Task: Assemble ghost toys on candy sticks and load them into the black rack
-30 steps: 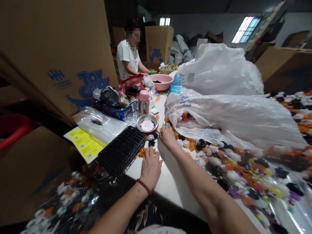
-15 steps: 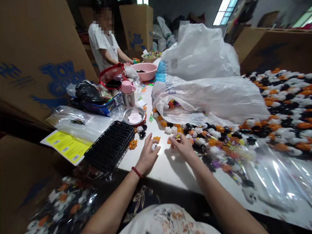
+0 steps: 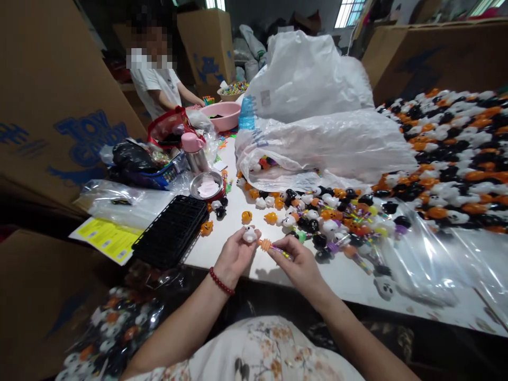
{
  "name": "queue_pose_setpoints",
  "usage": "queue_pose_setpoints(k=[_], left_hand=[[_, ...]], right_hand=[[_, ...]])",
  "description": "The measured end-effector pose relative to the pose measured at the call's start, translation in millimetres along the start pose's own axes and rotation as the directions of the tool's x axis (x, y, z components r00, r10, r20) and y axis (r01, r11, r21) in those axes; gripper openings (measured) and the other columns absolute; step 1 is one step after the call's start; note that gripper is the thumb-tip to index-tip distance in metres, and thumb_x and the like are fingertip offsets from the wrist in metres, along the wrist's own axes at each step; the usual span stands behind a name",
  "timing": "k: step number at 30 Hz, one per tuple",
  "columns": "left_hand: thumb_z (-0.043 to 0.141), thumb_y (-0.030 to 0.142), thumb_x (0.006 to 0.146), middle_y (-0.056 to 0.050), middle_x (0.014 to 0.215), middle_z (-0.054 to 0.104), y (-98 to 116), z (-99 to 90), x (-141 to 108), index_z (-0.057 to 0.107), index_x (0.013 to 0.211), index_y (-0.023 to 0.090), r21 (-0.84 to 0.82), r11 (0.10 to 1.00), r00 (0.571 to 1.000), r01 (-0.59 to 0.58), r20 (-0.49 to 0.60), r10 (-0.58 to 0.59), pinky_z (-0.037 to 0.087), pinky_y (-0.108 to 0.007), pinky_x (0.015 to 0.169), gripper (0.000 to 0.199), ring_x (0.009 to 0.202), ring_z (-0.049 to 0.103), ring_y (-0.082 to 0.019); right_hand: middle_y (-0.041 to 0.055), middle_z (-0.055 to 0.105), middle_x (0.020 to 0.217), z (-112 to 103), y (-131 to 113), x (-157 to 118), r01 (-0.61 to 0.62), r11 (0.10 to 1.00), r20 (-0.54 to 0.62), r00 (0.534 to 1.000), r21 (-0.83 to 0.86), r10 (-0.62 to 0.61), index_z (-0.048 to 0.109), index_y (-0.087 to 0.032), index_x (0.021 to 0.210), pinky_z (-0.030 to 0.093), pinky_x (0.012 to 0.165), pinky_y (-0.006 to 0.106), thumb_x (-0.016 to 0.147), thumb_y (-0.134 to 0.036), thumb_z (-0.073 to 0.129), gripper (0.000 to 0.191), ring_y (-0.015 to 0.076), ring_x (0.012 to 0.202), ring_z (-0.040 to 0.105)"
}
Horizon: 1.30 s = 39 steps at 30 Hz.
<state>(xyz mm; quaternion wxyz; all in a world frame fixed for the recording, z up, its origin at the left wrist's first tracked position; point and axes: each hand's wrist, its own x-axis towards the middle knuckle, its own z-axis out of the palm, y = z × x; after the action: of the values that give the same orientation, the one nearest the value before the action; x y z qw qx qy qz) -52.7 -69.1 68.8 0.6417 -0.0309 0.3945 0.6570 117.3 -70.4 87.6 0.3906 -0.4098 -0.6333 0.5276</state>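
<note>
A small white toy head [image 3: 250, 234] rests between the thumb and fingers of my left hand [image 3: 235, 255], near the table's front edge. In my right hand [image 3: 300, 263] is a thin stick filled with coloured bits, with an orange ribbed top [image 3: 264, 244]. That orange end points at the white head and sits right beside it; whether they touch I cannot tell. Just beyond my hands lie an orange pumpkin head [image 3: 246, 216] and another orange head [image 3: 271, 218]. A pile of white, black and orange heads and filled sticks [image 3: 329, 225] spreads to the right.
On the left are a black plastic rack [image 3: 170, 227], yellow label sheets [image 3: 105, 241], a metal bowl [image 3: 194, 186] and a pink-lidded flask [image 3: 194, 153]. A large white bag [image 3: 317, 137] lies behind the pile. Another person [image 3: 153, 84] works by a pink basin [image 3: 226, 117].
My right hand has picked up the filled stick and moved it toward my left hand. My left hand has turned palm up with the white head. The view has shifted slightly.
</note>
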Motion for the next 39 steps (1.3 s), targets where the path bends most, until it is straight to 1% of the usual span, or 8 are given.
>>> queue_pose_setpoints(k=[5, 9, 17, 21, 26, 31, 34, 39], left_hand=[[0.052, 0.016, 0.091, -0.008, 0.083, 0.068, -15.9, 2.2, -9.3, 0.061, 0.081, 0.013, 0.049, 0.996, 0.997, 0.075, 0.021, -0.076, 0.056, -0.028, 0.082, 0.014, 0.08, 0.066, -0.014], [0.06, 0.02, 0.088, -0.01, 0.099, 0.07, -24.0, 2.1, -16.6, 0.063, 0.089, 0.014, 0.133, 0.99, 0.987, 0.042, 0.15, -0.061, 0.053, -0.029, 0.091, 0.007, 0.095, 0.067, -0.016], [0.068, 0.03, 0.082, -0.006, 0.098, 0.067, -60.8, -11.3, 10.4, 0.061, 0.095, 0.016, 0.409, 0.877, 0.963, -0.253, 0.191, 0.189, 0.048, -0.029, 0.094, 0.02, 0.095, 0.064, -0.013], [0.065, 0.038, 0.083, -0.004, 0.094, 0.066, -71.8, -23.1, 14.8, 0.063, 0.099, 0.016, 0.648, 0.653, 0.918, -0.393, 0.311, 0.245, 0.048, -0.027, 0.081, 0.027, 0.086, 0.06, -0.013], [0.062, 0.04, 0.085, -0.004, 0.094, 0.065, -70.8, -23.0, 7.1, 0.06, 0.1, 0.018, 0.763, 0.45, 0.884, -0.465, 0.371, 0.284, 0.049, -0.027, 0.073, 0.027, 0.081, 0.06, -0.015], [0.058, 0.034, 0.09, -0.006, 0.105, 0.063, -80.9, 0.0, -3.6, 0.062, 0.114, 0.023, 0.704, 0.068, 0.701, -0.707, 0.685, 0.2, 0.049, -0.029, 0.076, 0.027, 0.074, 0.058, -0.014], [0.054, 0.032, 0.092, -0.01, 0.121, 0.056, -96.9, 21.1, -0.9, 0.056, 0.13, 0.028, 0.579, -0.154, 0.579, -0.8, 0.814, 0.054, 0.05, -0.033, 0.084, 0.039, 0.091, 0.061, -0.02], [0.056, 0.021, 0.088, -0.013, 0.124, 0.048, -124.3, 41.2, 20.2, 0.052, 0.13, 0.025, 0.48, -0.398, 0.543, -0.782, 0.838, -0.057, 0.051, -0.04, 0.087, 0.043, 0.105, 0.057, -0.027]], right_hand=[[0.0028, 0.066, 0.082, 1.3, 4.5, -12.3, 0.176, 0.95, 0.019, 0.984, -0.256, -0.177, 0.061, -0.022, 0.087, 0.046, 0.069, 0.03, 0.092, -0.037, 0.059, 0.015, 0.0173, 0.072, 0.06], [0.0045, 0.066, 0.088, -2.3, 16.5, -14.3, 0.212, 0.919, 0.006, 0.975, -0.332, -0.223, 0.061, -0.023, 0.093, 0.047, 0.074, 0.031, 0.094, -0.035, 0.054, 0.014, 0.0191, 0.079, 0.062], [0.0073, 0.068, 0.093, -16.6, 70.1, 22.5, -0.005, 0.969, -0.219, 0.974, -0.247, -0.051, 0.06, -0.019, 0.099, 0.05, 0.077, 0.033, 0.091, -0.045, 0.05, 0.03, 0.0216, 0.086, 0.063], [0.0055, 0.068, 0.092, -20.2, 72.4, 29.1, 0.001, 0.988, -0.187, 0.982, -0.153, -0.03, 0.062, -0.019, 0.097, 0.05, 0.076, 0.031, 0.087, -0.047, 0.055, 0.03, 0.0194, 0.085, 0.063], [-0.0001, 0.064, 0.081, -51.7, 49.1, 13.4, -0.038, 0.97, -0.245, 0.964, 0.24, 0.099, 0.06, -0.022, 0.1, 0.051, 0.065, 0.028, 0.082, -0.05, 0.065, 0.034, 0.0133, 0.066, 0.06], [-0.0012, 0.062, 0.075, -104.7, 33.0, -14.2, 0.006, 0.926, -0.427, 0.888, 0.377, 0.169, 0.061, -0.022, 0.091, 0.048, 0.06, 0.026, 0.075, -0.05, 0.075, 0.035, 0.0112, 0.062, 0.055], [-0.0021, 0.061, 0.071, -117.3, 36.6, -31.3, -0.004, 0.921, -0.468, 0.86, 0.39, 0.202, 0.062, -0.021, 0.085, 0.045, 0.058, 0.025, 0.071, -0.048, 0.079, 0.035, 0.0107, 0.06, 0.052], [-0.0016, 0.064, 0.069, -110.2, 53.5, -52.4, -0.086, 0.914, -0.46, 0.843, 0.396, 0.278, 0.062, -0.02, 0.088, 0.043, 0.056, 0.026, 0.068, -0.049, 0.082, 0.04, 0.0118, 0.059, 0.053]])
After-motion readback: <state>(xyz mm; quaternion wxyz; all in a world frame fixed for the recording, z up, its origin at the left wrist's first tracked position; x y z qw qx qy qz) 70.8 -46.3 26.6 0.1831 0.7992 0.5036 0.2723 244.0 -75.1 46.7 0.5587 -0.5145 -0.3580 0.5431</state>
